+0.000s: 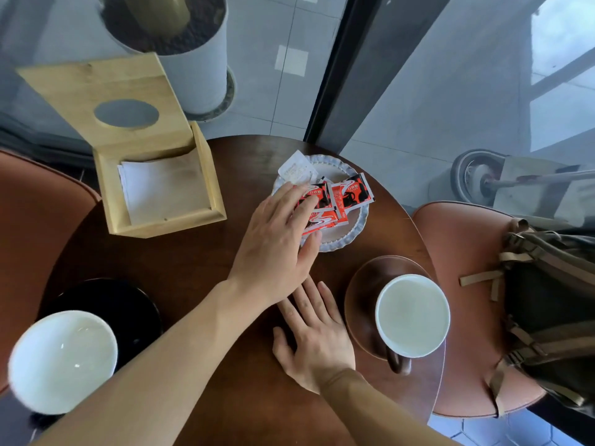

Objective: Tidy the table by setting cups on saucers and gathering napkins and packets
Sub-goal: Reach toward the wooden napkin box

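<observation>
My left hand reaches across the round table with straight fingers lying on red packets in a white scalloped dish. A white packet lies at the dish's far edge. My right hand rests flat on the table, fingers extended, partly under my left hand. A white-lined brown cup stands on a brown saucer at the right. A second white cup sits on a black saucer at the near left. Napkins lie in an open wooden box.
The dark wooden table has orange chairs on both sides; the right chair holds a backpack. A white planter stands on the floor behind a glass wall. The box's hinged lid stands up.
</observation>
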